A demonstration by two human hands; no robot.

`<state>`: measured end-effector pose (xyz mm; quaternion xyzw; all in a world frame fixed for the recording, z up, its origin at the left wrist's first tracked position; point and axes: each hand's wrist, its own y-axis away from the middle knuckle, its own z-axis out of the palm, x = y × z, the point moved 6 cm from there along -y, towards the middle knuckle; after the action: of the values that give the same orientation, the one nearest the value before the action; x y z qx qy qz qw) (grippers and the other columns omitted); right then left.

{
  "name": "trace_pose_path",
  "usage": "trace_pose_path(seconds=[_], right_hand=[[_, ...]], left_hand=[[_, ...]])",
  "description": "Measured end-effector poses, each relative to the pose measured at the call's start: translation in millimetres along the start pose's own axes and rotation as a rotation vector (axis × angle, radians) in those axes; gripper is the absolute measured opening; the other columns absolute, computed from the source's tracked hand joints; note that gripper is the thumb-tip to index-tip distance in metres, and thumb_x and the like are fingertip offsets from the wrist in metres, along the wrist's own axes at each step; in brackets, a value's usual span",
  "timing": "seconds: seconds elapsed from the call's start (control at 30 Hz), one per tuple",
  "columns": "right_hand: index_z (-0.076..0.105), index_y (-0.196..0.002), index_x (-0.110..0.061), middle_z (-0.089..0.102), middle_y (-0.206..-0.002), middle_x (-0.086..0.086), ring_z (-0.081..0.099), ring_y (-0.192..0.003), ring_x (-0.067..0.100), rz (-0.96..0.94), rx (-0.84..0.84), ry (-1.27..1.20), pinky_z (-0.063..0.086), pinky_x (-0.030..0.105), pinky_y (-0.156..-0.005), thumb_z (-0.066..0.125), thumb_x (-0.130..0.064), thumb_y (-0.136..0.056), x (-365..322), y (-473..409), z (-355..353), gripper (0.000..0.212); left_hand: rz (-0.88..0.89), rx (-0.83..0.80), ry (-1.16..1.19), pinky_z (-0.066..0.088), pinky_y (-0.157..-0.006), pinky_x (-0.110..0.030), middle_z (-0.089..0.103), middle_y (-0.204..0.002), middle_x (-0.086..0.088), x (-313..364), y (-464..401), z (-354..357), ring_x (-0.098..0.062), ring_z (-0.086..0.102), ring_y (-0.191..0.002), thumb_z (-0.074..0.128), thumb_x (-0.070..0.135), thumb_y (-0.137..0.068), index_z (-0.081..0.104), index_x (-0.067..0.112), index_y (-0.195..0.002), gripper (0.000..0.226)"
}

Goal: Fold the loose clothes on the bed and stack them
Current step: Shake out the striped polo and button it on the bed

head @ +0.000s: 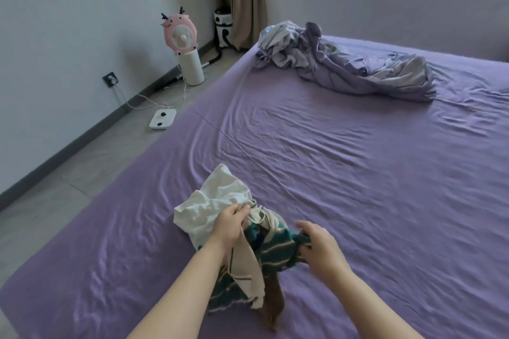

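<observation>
Loose clothes, near bed edge: sorting, none folded yet.
Right hand (pixel 321 246) pinches green striped garment (pixel 271 249); left hand (pixel 230 224) grips cream cloth (pixel 217 201) beside it. Next likely needs one piece pulled free, spread flat on bed (pixel 344 159). Crumpled bedding (pixel 344 63) far.

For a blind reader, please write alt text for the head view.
Left hand and right hand each grip a tangled bundle of clothes, white, beige and green-striped, on a purple bed. A crumpled blanket lies at the far side.

Cloth surfaces, mostly matt.
Sheet (pixel 330 159): smooth purple cloth, creased. Striped top (pixel 275 245): knitted. Fan (pixel 180 34): glossy plastic.
</observation>
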<state>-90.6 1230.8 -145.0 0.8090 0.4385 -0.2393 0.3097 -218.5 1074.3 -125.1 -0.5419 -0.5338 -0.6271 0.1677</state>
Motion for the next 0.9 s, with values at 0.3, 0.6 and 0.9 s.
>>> trace_pose_path(seconds=[0.3, 0.6, 0.9], right_hand=[[0.038, -0.137, -0.034, 0.043, -0.127, -0.01, 0.045, -0.113, 0.009, -0.116, 0.123, -0.144, 0.045, 0.026, -0.093, 0.068, -0.026, -0.076, -36.2, 90.9, -187.6, 0.069], [0.06, -0.072, -0.008, 0.055, -0.067, 0.001, 0.049, -0.065, 0.016, -0.145, 0.375, -0.364, 0.038, 0.032, -0.066, 0.06, -0.013, -0.087, -31.9, 224.4, -346.8, 0.016], [0.063, -0.087, -0.007, 0.058, -0.073, 0.006, 0.058, -0.068, 0.017, -0.058, 0.44, -0.73, 0.053, 0.03, -0.064, 0.044, -0.007, -0.093, 4.6, 341.7, -424.6, 0.02]], left_hand=[[0.194, -0.372, 0.168, 0.053, -0.069, -0.021, 0.073, -0.092, -0.004, 169.7, 102.7, 124.1, -0.014, 0.068, -0.083, 0.049, 0.015, -0.095, 0.068, 0.007, -0.103, 0.021], [0.431, -0.442, 0.063, 0.051, -0.06, -0.02, 0.066, -0.082, -0.005, 281.5, 241.6, 216.3, -0.015, 0.06, -0.072, 0.052, 0.01, -0.093, 0.067, 0.01, -0.092, 0.015], [0.524, -0.539, -0.025, 0.052, -0.076, -0.021, 0.06, -0.11, -0.007, 320.0, 343.8, 277.9, -0.016, 0.061, -0.091, 0.053, 0.007, -0.094, 0.051, 0.01, -0.127, 0.033]])
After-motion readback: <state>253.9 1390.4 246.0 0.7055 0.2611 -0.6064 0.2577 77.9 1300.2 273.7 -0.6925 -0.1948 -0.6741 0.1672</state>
